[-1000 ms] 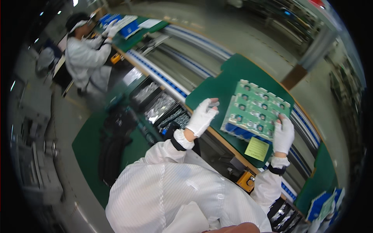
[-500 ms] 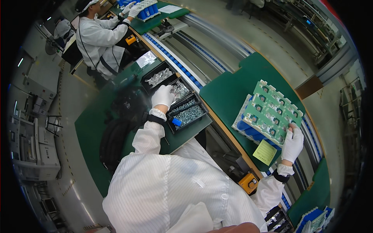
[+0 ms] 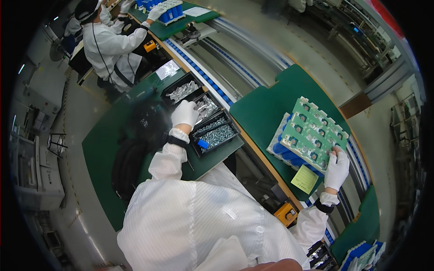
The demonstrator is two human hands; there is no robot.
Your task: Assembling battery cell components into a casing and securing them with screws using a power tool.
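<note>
My left hand (image 3: pixel 184 114), in a white glove, is at the edge of a black bin of shiny metal strips (image 3: pixel 206 106). Its fingers are curled together, and whatever they pinch is hidden. Over on the right, my gloved right hand (image 3: pixel 337 170) rests at the near right edge of a green-topped block (image 3: pixel 312 131) with blue cells beneath. Bare thumb and fingertips come together on its top plate; I cannot make out anything between them. Round metal contacts show through holes in that plate.
Beside the strips, another bin holds screws (image 3: pixel 218 135) and a blue piece (image 3: pixel 203 143). A yellow note (image 3: pixel 304 179) lies before the block. Blue-roller conveyor tracks (image 3: pixel 199 72) run past the green table. An orange control box (image 3: pixel 286 214) sits below. A co-worker (image 3: pixel 110 49) works at far left.
My left hand stays at the strip bin with its fingers curled. My right hand stays at the block's edge, its fingertips slightly shifted. The co-worker's one hand has drawn back from the far block.
</note>
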